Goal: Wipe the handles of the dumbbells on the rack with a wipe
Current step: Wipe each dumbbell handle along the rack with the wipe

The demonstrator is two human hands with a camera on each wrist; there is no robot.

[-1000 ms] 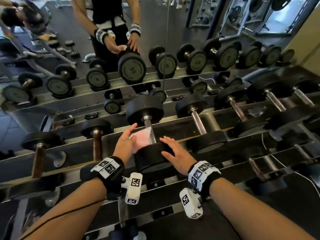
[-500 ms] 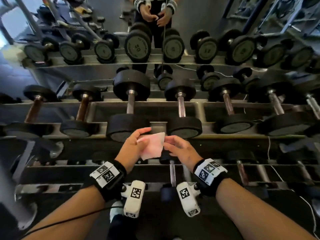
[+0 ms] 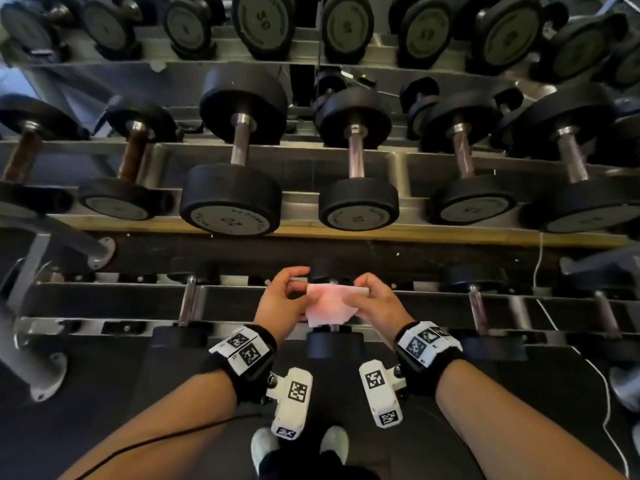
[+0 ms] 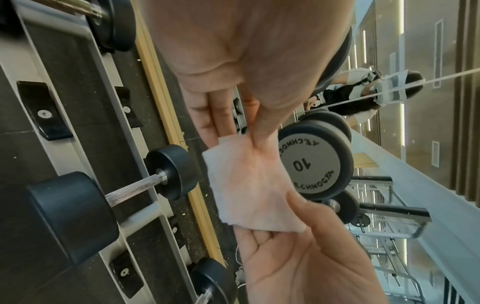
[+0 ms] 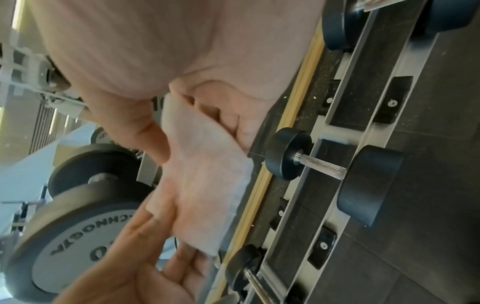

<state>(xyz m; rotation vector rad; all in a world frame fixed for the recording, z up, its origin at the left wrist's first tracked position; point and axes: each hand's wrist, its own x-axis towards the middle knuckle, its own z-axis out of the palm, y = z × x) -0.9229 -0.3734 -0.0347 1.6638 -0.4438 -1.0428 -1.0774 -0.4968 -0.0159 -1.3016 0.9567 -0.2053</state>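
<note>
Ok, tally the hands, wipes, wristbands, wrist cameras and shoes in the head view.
hands: 2
wipe: 1
wristbands: 2
wrist cameras: 2
shoes: 2
Total: 9

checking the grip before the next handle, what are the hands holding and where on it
Both hold the wipe, stretched between them above the lower rack. The left hand pinches its left edge between thumb and fingers; the right hand pinches the right edge.

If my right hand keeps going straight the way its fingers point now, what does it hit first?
Probably the left hand: the right hand points leftward across the wipe both hands pinch, above the small dumbbell's handle. Depth is unclear, so it might pass just beside it.
</note>
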